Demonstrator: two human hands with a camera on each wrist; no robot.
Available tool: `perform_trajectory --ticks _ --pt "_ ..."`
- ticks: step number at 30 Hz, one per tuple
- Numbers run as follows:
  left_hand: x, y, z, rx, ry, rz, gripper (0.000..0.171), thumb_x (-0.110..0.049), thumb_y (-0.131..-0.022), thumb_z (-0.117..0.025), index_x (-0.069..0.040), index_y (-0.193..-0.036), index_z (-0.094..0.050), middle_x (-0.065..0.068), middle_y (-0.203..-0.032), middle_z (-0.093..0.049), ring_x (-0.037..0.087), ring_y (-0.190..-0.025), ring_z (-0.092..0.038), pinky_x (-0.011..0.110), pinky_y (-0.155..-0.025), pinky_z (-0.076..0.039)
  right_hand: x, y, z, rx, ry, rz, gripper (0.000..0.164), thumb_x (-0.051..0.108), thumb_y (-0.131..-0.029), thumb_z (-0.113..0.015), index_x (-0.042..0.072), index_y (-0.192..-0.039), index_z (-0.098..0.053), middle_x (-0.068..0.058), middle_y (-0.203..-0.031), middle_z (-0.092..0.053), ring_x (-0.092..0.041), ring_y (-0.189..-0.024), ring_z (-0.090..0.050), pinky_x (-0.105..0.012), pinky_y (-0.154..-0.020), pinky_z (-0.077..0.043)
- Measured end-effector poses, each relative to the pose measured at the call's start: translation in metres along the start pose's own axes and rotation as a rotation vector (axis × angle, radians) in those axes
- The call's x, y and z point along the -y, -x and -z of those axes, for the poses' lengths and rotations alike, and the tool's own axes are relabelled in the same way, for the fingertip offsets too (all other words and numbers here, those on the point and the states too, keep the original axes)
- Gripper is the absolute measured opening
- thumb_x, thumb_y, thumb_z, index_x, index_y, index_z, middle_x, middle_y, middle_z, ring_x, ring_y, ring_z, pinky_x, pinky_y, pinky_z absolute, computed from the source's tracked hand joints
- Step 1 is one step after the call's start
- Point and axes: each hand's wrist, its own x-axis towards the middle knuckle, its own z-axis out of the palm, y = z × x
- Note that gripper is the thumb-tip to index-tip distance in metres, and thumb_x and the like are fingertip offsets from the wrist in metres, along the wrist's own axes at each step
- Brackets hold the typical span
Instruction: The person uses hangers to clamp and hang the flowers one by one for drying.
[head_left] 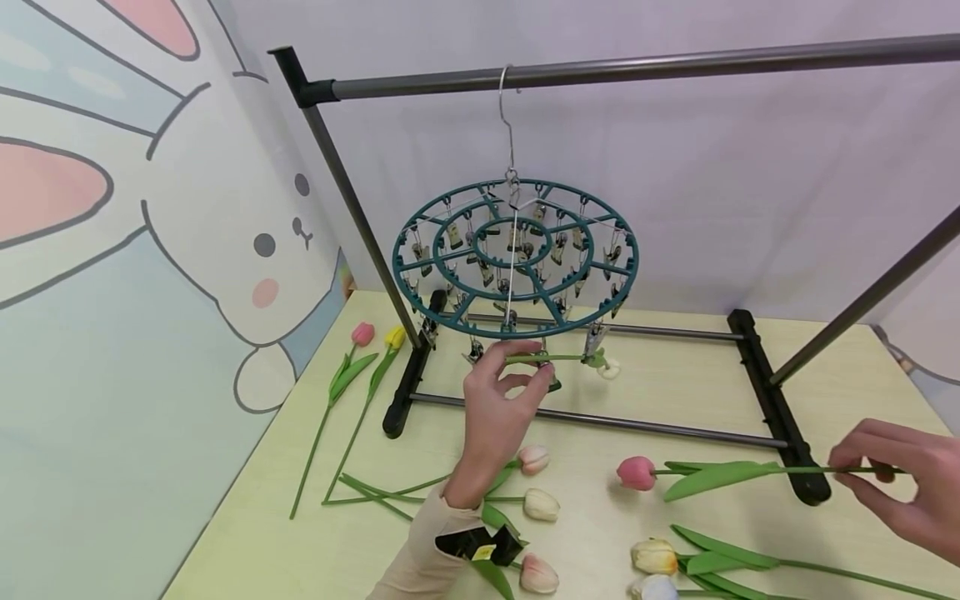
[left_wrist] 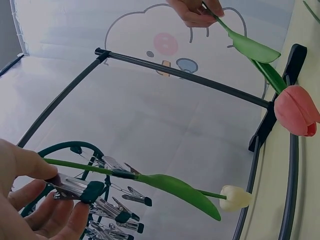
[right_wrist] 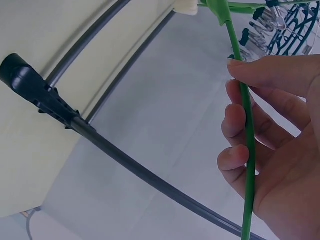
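My left hand (head_left: 501, 400) pinches a metal clip (left_wrist: 75, 189) with dark green tips, below the round green clip hanger (head_left: 401, 275). A white tulip (left_wrist: 235, 198) lies sideways there, its stem held in a neighbouring clip (head_left: 594, 337) and its stem end beside my left thumb. Whether the pinched clip's mouth is open is hard to tell. At the right, my right hand (head_left: 903, 479) holds a pink tulip (head_left: 636, 472) by the stem, its flower pointing left. In the right wrist view, the green stem (right_wrist: 248, 135) crosses the curled fingers.
A dark metal rack (head_left: 637, 62) carries the hanger by a hook. Two tulips, pink (head_left: 363, 334) and yellow (head_left: 395, 337), lie at left on the table (head_left: 247, 533). Pale tulips (head_left: 541, 504) lie at the front middle, and others (head_left: 654, 556) at front right.
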Motion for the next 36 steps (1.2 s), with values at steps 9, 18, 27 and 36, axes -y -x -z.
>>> perform_trajectory --ticks 9,18,27,36 --pt "-0.001 0.003 0.002 -0.034 -0.041 -0.007 0.022 -0.009 -0.086 -0.07 -0.005 -0.107 -0.065 0.012 -0.102 -0.061 0.024 -0.093 -0.061 0.036 -0.073 -0.057 0.016 -0.02 0.008 -0.007 0.051 0.081 0.045 0.06 -0.093 -0.033 0.027 -0.071 -0.056 0.024 -0.075 -0.048 0.017 -0.062 -0.034 -0.004 -0.05 -0.028" --pt "-0.001 0.002 0.001 -0.017 -0.009 -0.018 0.025 -0.005 -0.086 -0.069 0.001 -0.109 -0.062 0.012 -0.107 -0.061 0.025 -0.094 -0.06 0.036 -0.074 -0.057 0.028 -0.034 0.015 0.007 0.109 0.102 0.048 0.06 -0.093 -0.029 0.028 -0.069 -0.056 0.023 -0.075 -0.048 0.016 -0.063 -0.034 -0.007 -0.048 -0.029" --pt "-0.028 0.003 -0.004 -0.029 -0.06 0.005 0.021 0.008 -0.083 -0.066 0.011 -0.102 -0.061 0.023 -0.099 -0.059 0.036 -0.093 -0.06 0.039 -0.074 -0.057 0.043 -0.052 0.021 0.02 0.193 0.145 0.05 0.059 -0.095 -0.024 0.031 -0.068 -0.056 0.022 -0.075 -0.048 0.009 -0.058 -0.037 -0.012 -0.045 -0.029" --pt "-0.013 0.006 -0.002 -0.038 -0.061 -0.038 0.021 0.004 -0.084 -0.067 0.007 -0.103 -0.062 0.021 -0.102 -0.059 0.032 -0.096 -0.059 0.037 -0.073 -0.057 0.06 -0.073 0.022 0.038 0.227 0.207 0.049 0.053 -0.097 -0.022 0.032 -0.068 -0.055 0.019 -0.075 -0.051 0.005 -0.056 -0.043 -0.014 -0.042 -0.03"
